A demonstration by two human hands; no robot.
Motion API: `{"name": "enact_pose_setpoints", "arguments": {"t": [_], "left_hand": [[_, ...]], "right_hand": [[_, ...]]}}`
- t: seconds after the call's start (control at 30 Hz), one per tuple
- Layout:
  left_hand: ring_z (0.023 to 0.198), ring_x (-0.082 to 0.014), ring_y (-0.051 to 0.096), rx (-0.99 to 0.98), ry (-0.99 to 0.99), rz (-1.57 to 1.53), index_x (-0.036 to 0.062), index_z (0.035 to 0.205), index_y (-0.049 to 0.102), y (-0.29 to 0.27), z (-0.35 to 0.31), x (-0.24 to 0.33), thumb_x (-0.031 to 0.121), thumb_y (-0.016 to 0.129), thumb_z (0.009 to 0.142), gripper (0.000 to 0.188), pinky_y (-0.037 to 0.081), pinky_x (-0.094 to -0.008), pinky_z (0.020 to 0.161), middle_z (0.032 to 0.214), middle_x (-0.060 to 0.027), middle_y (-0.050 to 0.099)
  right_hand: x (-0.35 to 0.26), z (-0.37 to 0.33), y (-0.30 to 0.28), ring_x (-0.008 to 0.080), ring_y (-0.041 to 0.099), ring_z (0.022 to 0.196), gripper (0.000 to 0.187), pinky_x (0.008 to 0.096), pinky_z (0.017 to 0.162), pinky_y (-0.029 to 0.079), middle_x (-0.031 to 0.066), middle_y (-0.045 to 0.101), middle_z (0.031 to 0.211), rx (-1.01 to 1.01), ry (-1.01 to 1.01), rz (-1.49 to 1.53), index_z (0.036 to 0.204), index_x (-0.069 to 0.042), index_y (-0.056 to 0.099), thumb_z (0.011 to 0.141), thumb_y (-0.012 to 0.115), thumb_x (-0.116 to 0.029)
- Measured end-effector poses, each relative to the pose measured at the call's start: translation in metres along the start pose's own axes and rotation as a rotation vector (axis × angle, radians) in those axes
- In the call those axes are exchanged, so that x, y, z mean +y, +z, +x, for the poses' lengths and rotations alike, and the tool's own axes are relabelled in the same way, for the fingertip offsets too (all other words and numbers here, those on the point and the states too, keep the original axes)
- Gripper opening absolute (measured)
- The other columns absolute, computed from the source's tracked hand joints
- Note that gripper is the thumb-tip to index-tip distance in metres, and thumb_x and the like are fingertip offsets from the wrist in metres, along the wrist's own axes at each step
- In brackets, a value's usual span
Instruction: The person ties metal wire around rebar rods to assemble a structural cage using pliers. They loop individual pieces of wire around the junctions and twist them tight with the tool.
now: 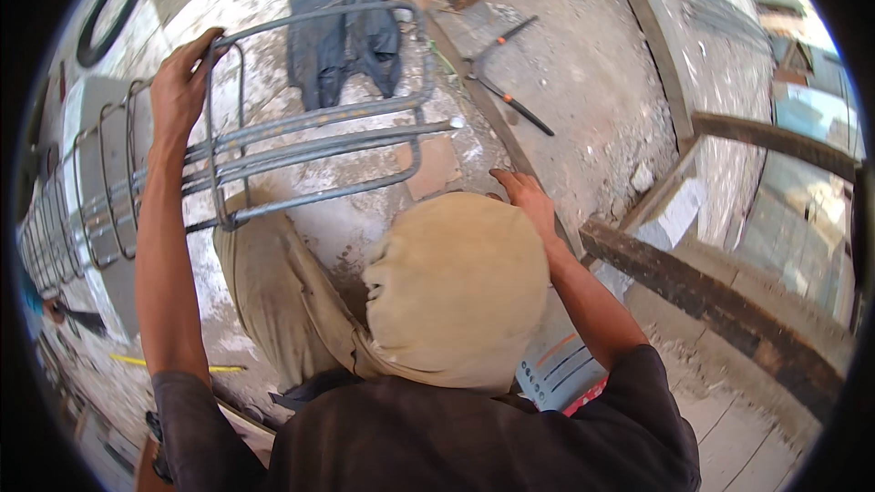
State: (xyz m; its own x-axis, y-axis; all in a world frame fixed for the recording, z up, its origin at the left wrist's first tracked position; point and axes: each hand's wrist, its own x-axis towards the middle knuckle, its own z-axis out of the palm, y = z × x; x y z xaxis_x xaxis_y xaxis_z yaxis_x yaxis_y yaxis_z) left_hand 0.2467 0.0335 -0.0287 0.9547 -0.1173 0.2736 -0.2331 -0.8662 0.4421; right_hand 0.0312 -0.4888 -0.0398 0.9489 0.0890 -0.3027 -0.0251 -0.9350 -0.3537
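Note:
A steel rebar cage (314, 118) of long bars and rectangular wire stirrups reaches from the left edge to in front of my knees. My left hand (182, 82) is closed round the upper corner of a stirrup (211, 123) close to the cage's near end. Several long bars lie together inside the cage, their ends to the right. My right hand (529, 199) is beyond my right knee, fingers stretched out and partly hidden by the knee; nothing shows in it. Past it on the ground lies a hand cutter (521, 110) with orange and black handles, spread apart.
Dark trousers (342, 36) lie behind the cage. Timber beams (711, 301) stand at the right. A concrete block (100, 118) is under the cage at left, near another person's hand (53, 312). A yellow strip (223, 368) and a black tyre (111, 14) lie at left.

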Motion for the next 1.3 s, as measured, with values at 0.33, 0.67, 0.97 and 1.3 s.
{"name": "enact_pose_setpoints", "arguments": {"t": [0.33, 0.67, 0.97, 1.3], "left_hand": [[0.108, -0.0206, 0.071, -0.093, -0.12, -0.023, 0.0095, 0.132, 0.072, 0.011, 0.008, 0.035, 0.026, 0.072, 0.1, 0.037, 0.054, -0.035, 0.093, 0.117, -0.0143, 0.075], [0.102, -0.031, 0.073, -0.025, 0.01, -0.031, 0.0162, 0.127, 0.075, -0.004, 0.012, 0.035, 0.024, 0.077, 0.092, 0.036, 0.056, -0.0413, 0.089, 0.111, -0.0145, 0.077], [0.123, -0.032, 0.065, -0.147, -0.046, 0.018, 0.0199, 0.145, 0.062, -0.076, 0.012, 0.035, 0.027, 0.078, 0.09, 0.058, 0.052, -0.0418, 0.101, 0.138, -0.0158, 0.067], [0.084, -0.0139, 0.066, 0.057, 0.285, -0.927, 0.0027, 0.135, 0.067, -0.197, 0.028, 0.255, 0.044, 0.073, 0.098, 0.056, 0.056, -0.0292, 0.075, 0.098, -0.0095, 0.071]], "right_hand": [[0.049, -0.047, 0.062, 0.0341, 0.068, 0.11, 0.033, 0.0469, 0.097, 0.05, 0.0149, 0.076, 0.099, 0.191, 0.307, 0.234, 0.114, -0.008, 0.076, 0.087, 0.074, -0.027], [0.053, -0.045, 0.013, 0.022, 0.069, 0.079, 0.017, 0.0345, 0.078, 0.053, 0.0162, 0.074, 0.088, -0.034, 0.18, 0.597, 0.1, 0.002, 0.074, 0.094, 0.073, -0.014], [-0.081, -0.019, -0.241, 0.0046, 0.046, 0.07, 0.014, 0.024, 0.062, 0.035, -0.0053, 0.056, 0.074, 0.14, 0.084, 0.468, 0.091, 0.003, 0.071, 0.097, 0.071, -0.009], [-0.315, 0.129, -0.301, 0.013, 0.061, 0.069, 0.036, 0.0295, 0.065, 0.05, 0.0031, 0.065, 0.074, 0.028, -1.112, 0.374, 0.092, 0.002, 0.072, 0.093, 0.076, -0.033]]}}
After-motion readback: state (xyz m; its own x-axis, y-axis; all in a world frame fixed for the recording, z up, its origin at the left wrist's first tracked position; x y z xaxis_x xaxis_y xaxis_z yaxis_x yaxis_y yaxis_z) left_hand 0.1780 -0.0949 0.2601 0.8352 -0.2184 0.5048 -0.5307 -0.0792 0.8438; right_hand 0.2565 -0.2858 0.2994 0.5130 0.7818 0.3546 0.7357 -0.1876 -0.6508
